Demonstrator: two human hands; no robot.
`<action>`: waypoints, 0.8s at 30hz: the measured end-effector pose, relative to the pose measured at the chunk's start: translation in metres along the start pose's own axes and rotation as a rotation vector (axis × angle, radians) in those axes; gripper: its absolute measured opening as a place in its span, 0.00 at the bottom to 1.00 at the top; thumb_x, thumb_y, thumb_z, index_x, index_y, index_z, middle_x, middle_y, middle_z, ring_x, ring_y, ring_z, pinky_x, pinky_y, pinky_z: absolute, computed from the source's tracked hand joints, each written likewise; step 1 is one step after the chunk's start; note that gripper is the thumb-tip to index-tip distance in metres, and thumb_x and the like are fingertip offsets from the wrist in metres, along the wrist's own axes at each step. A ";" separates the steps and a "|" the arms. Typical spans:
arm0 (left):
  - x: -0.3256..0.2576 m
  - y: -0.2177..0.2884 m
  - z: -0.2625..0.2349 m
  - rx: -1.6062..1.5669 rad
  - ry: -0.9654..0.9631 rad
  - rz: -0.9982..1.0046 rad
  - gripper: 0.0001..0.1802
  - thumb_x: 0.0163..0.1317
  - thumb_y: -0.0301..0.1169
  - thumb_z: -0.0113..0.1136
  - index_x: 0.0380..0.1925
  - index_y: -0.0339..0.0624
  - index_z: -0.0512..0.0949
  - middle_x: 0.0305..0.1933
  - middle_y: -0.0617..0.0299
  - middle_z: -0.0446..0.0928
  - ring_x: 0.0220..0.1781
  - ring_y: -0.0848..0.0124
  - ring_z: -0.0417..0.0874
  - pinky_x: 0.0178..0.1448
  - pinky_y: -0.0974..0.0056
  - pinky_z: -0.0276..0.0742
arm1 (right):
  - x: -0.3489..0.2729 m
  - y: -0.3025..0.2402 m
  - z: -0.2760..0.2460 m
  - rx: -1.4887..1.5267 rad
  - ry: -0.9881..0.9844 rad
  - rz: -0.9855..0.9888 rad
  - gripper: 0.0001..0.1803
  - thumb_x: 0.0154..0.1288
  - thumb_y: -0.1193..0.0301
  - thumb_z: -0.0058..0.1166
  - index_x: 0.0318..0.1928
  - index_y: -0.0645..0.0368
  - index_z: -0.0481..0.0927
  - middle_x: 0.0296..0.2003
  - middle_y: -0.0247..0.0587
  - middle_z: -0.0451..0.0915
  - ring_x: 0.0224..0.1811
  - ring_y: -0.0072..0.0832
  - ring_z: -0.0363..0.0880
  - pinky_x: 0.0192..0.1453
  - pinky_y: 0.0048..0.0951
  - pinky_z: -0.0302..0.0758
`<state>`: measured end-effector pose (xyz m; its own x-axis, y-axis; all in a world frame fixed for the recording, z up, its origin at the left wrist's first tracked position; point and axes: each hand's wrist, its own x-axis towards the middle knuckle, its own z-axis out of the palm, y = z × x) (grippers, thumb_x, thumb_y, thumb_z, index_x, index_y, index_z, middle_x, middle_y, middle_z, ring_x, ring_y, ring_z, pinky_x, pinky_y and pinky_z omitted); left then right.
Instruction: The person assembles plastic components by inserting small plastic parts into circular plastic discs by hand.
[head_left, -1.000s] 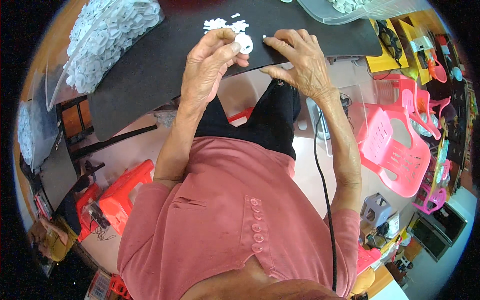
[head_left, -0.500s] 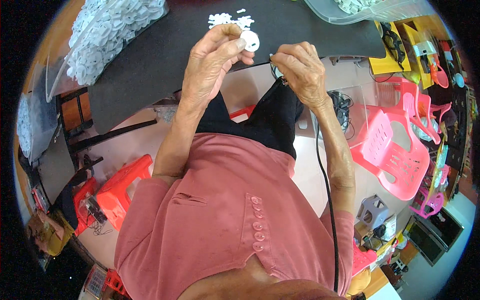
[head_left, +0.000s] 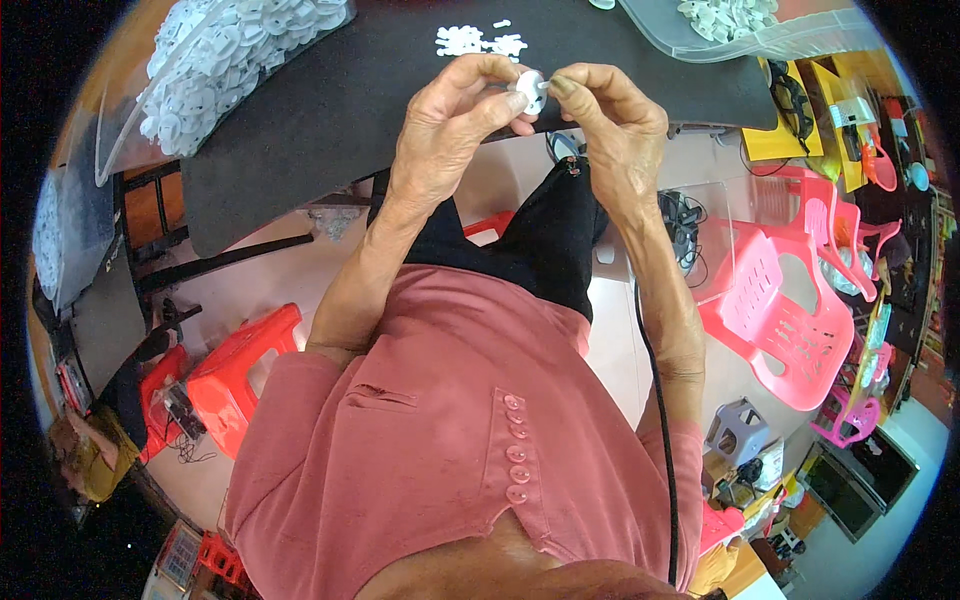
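A round white plastic disc with small slots is pinched between the thumb and fingers of my left hand, above the table's near edge. My right hand is closed in a pinch on a small white plastic peg, whose tip meets the disc's face. Whether the peg sits in a slot cannot be made out. Just beyond my left hand, a small heap of white plastic pegs lies on the dark table, with one loose peg behind it.
A clear bin heaped with white plastic parts stands at the left. Another clear tub of white parts is at the far right. Pink plastic chairs and a red stool stand on the floor. A black cable runs along my right arm.
My hands have come together: the right hand has turned and brought the peg against the disc. My left hand has shifted slightly right, and the disc is now tilted.
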<state>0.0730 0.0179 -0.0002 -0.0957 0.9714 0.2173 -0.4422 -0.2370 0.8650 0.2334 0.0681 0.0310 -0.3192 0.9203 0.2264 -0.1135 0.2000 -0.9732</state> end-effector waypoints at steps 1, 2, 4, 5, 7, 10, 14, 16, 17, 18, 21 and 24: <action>0.000 -0.001 0.000 -0.005 -0.009 0.020 0.13 0.65 0.26 0.59 0.48 0.37 0.75 0.45 0.57 0.79 0.40 0.72 0.83 0.47 0.67 0.84 | 0.000 0.001 0.002 -0.001 -0.002 0.000 0.05 0.64 0.75 0.61 0.39 0.62 0.84 0.33 0.31 0.83 0.35 0.14 0.78 0.41 0.17 0.75; 0.001 -0.002 -0.001 -0.006 -0.007 0.021 0.13 0.65 0.26 0.59 0.48 0.37 0.75 0.45 0.57 0.79 0.40 0.72 0.83 0.47 0.67 0.84 | -0.001 0.003 0.004 0.008 0.005 -0.001 0.05 0.64 0.74 0.62 0.39 0.62 0.84 0.33 0.30 0.83 0.35 0.14 0.78 0.41 0.16 0.75; 0.001 -0.003 -0.002 -0.025 -0.006 0.051 0.13 0.65 0.26 0.60 0.49 0.38 0.75 0.45 0.57 0.79 0.40 0.71 0.84 0.47 0.67 0.84 | -0.002 0.005 0.007 0.016 0.009 -0.001 0.06 0.64 0.74 0.62 0.39 0.62 0.84 0.32 0.30 0.83 0.34 0.14 0.77 0.40 0.16 0.75; 0.001 -0.003 -0.002 -0.025 -0.004 0.052 0.13 0.65 0.26 0.60 0.49 0.38 0.75 0.45 0.57 0.79 0.40 0.71 0.84 0.47 0.67 0.84 | -0.002 0.005 0.009 0.015 0.024 0.023 0.06 0.63 0.74 0.63 0.39 0.62 0.84 0.32 0.30 0.83 0.34 0.13 0.77 0.40 0.16 0.74; 0.001 -0.004 -0.003 -0.027 -0.001 0.060 0.13 0.64 0.26 0.60 0.49 0.38 0.75 0.44 0.58 0.79 0.41 0.71 0.84 0.47 0.67 0.84 | -0.003 0.006 0.010 0.014 0.038 0.046 0.06 0.63 0.73 0.63 0.39 0.62 0.84 0.32 0.29 0.82 0.34 0.13 0.77 0.39 0.16 0.74; 0.000 -0.004 -0.004 0.087 -0.004 0.079 0.13 0.64 0.26 0.60 0.49 0.39 0.76 0.44 0.58 0.79 0.42 0.71 0.84 0.48 0.68 0.84 | -0.003 0.009 0.012 -0.015 0.059 0.027 0.06 0.64 0.73 0.63 0.38 0.63 0.84 0.31 0.29 0.82 0.33 0.13 0.75 0.38 0.15 0.73; -0.001 -0.005 -0.002 0.109 0.009 0.084 0.14 0.64 0.25 0.60 0.49 0.39 0.76 0.44 0.60 0.79 0.43 0.72 0.84 0.48 0.67 0.84 | -0.004 0.015 0.012 -0.014 0.072 -0.015 0.06 0.64 0.73 0.62 0.38 0.63 0.84 0.31 0.28 0.82 0.32 0.12 0.74 0.37 0.15 0.72; -0.002 -0.003 0.001 0.195 0.049 0.109 0.14 0.63 0.24 0.61 0.49 0.39 0.76 0.44 0.62 0.79 0.44 0.74 0.83 0.48 0.69 0.84 | -0.003 0.016 0.011 -0.014 0.064 -0.038 0.06 0.64 0.73 0.62 0.38 0.64 0.84 0.30 0.28 0.81 0.32 0.12 0.74 0.37 0.16 0.72; -0.004 -0.003 0.002 0.197 0.049 0.108 0.14 0.63 0.24 0.61 0.49 0.39 0.76 0.44 0.62 0.79 0.44 0.74 0.83 0.48 0.69 0.84 | -0.003 0.016 0.010 -0.041 0.059 -0.041 0.06 0.64 0.73 0.62 0.38 0.64 0.84 0.30 0.28 0.81 0.32 0.12 0.74 0.37 0.16 0.72; -0.005 -0.003 0.003 0.272 0.041 0.158 0.14 0.63 0.24 0.61 0.49 0.39 0.76 0.44 0.63 0.79 0.44 0.75 0.82 0.48 0.70 0.83 | -0.003 0.016 0.010 -0.068 0.053 -0.044 0.06 0.64 0.73 0.62 0.38 0.64 0.84 0.30 0.28 0.81 0.31 0.12 0.74 0.36 0.16 0.72; -0.005 -0.001 0.005 0.313 0.041 0.178 0.15 0.63 0.24 0.62 0.50 0.39 0.76 0.45 0.63 0.79 0.44 0.77 0.82 0.47 0.72 0.82 | -0.004 0.018 0.011 -0.036 0.080 -0.037 0.06 0.64 0.74 0.62 0.37 0.64 0.83 0.30 0.28 0.81 0.31 0.12 0.74 0.36 0.15 0.71; -0.003 -0.002 0.004 0.268 0.042 0.136 0.15 0.63 0.25 0.62 0.50 0.40 0.76 0.44 0.64 0.80 0.43 0.77 0.82 0.47 0.72 0.81 | -0.004 0.018 0.011 -0.015 0.083 -0.054 0.05 0.64 0.75 0.61 0.37 0.64 0.83 0.30 0.28 0.81 0.31 0.12 0.74 0.35 0.15 0.71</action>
<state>0.0778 0.0155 -0.0007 -0.1776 0.9288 0.3254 -0.1719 -0.3548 0.9190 0.2222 0.0642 0.0126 -0.2337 0.9325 0.2752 -0.1142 0.2547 -0.9602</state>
